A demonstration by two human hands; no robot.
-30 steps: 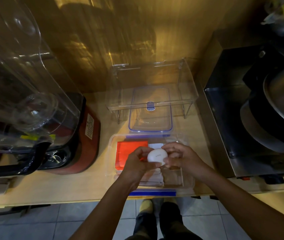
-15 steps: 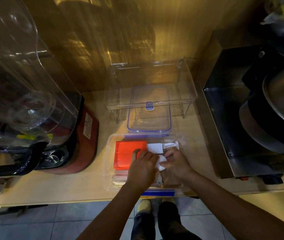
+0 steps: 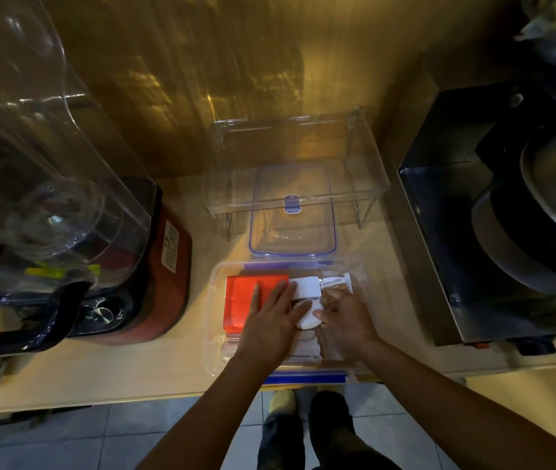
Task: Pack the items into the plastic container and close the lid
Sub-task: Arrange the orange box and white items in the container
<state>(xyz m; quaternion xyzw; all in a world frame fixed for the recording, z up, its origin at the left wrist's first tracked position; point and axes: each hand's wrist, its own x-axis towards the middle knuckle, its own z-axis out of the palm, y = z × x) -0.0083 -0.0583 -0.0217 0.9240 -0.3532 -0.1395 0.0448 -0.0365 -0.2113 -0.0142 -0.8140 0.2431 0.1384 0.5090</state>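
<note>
A clear plastic container (image 3: 217,273) with blue clips stands at the counter's front edge. Inside lie an orange-red flat box (image 3: 241,293), a white block (image 3: 307,286), a white tube (image 3: 336,282) and a white oval case (image 3: 309,317). My left hand (image 3: 270,320) rests flat, fingers spread over the orange-red box and the oval case. My right hand (image 3: 344,322) touches the oval case's right side with thumb and fingers. The clear lid (image 3: 292,215) with blue trim lies just behind the container.
A red blender base (image 3: 154,266) with a clear jug (image 3: 32,164) stands to the left. A clear acrylic stand (image 3: 368,178) arches over the lid. A steel appliance with stacked pans (image 3: 507,215) fills the right. The floor lies below the counter edge.
Both hands lowered the white oval case from above the container down into it. My left hand has flattened and spread over the items.
</note>
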